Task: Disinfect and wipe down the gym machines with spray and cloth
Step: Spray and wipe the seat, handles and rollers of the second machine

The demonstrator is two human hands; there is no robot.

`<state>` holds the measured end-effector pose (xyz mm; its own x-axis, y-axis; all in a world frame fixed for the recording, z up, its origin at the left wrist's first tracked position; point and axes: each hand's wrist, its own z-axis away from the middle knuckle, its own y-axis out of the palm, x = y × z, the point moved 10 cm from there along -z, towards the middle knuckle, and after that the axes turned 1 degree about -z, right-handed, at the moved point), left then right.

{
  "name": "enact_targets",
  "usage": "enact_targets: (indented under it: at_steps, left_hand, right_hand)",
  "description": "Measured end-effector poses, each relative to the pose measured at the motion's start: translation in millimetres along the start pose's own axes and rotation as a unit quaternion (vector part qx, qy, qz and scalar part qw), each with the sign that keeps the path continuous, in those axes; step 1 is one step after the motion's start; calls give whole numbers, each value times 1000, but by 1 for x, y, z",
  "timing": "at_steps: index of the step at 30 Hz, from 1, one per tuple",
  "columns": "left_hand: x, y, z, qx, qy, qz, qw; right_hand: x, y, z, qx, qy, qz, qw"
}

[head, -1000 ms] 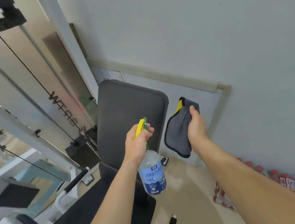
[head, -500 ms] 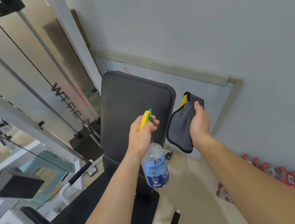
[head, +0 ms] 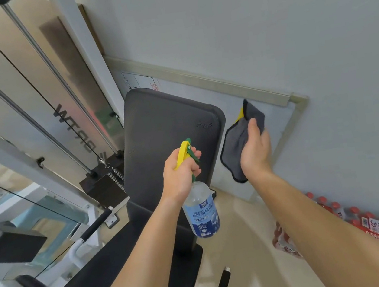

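Both forearms reach fwd from the near edge, roughly parallel, hands up in front of the machine's black backrest pad [head: 169, 131]. Left hand [head: 179, 171] has its grip wrapped round the neck of the spray bottle [head: 201, 211], back of hand toward the camera, wrist a bit bent; index finger curls over the green trigger w/ the yellow head poking up above the knuckles, nozzle aimed at the pad. Bottle hangs below the fist, clear w/ a blue label, tilted slightly, its base toward the near right. Right hand [head: 255, 151] sits just right of the pad's right edge, palm away from the camera, fingers pointing up & far; its grip is closed on the grey cloth [head: 232, 152], thumb on the near side of the fabric. Cloth has black trim & a yellow tab at the top and droops in a loose fold below the hand, not touching the pad. Behind the cloth a whiteboard [head: 277, 116] leans on the grey wall [head: 264, 23]. Far left: cable machine rails & weight stack [head: 103, 187]. Black seat pad [head: 118, 270] lies near, under the left forearm. Red-capped bottle packs [head: 365, 223] sit on the floor at the right by the wall.
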<state>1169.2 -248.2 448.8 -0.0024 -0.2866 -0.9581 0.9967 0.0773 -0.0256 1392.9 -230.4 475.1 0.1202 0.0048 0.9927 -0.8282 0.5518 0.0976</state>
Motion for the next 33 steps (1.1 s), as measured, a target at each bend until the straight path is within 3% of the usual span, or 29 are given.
enact_targets:
  at_steps: [2,3,4,6,8,9,13,16,18,21,25,30,33]
  left_hand:
    - [6,-8,-1,-6,-2,18,1000]
    - [9,-12,-2,-8,-1,25,1000]
    - [12,-16,-2,-9,0,30,1000]
    - [15,-22,0,-6,3,34,999]
    - [18,-29,1,-4,11,36,999]
    - [20,-34,1,-5,14,37,999]
    - [25,-49,-2,-12,18,38,999]
    - [22,-54,-2,-21,24,27,999]
    - [19,-57,-2,-30,26,32,999]
    - [12,-59,-1,-39,31,43,998]
    - [6,-63,-3,-44,39,50,997]
    - [7,-68,-4,-45,43,42,997]
    - [8,-66,0,-39,36,33,998]
  right_hand:
    - [44,28,4,50,-186,88,977]
    - [59,47,7,78,-279,166,943]
    - [64,69,11,106,-361,266,887]
    - [46,109,18,152,-474,465,733]
    - [5,126,24,203,-512,590,591]
    - [-14,126,28,223,-520,616,548]
    - [-70,109,47,304,-538,641,455]
    - [-74,111,44,356,-545,653,387]
    - [-45,129,32,342,-561,650,381]
    - [-2,157,13,286,-549,664,419]
    - [-9,155,21,257,-540,663,450]
    - [-68,104,49,327,-523,656,434]
    - [-61,109,46,340,-552,662,377]
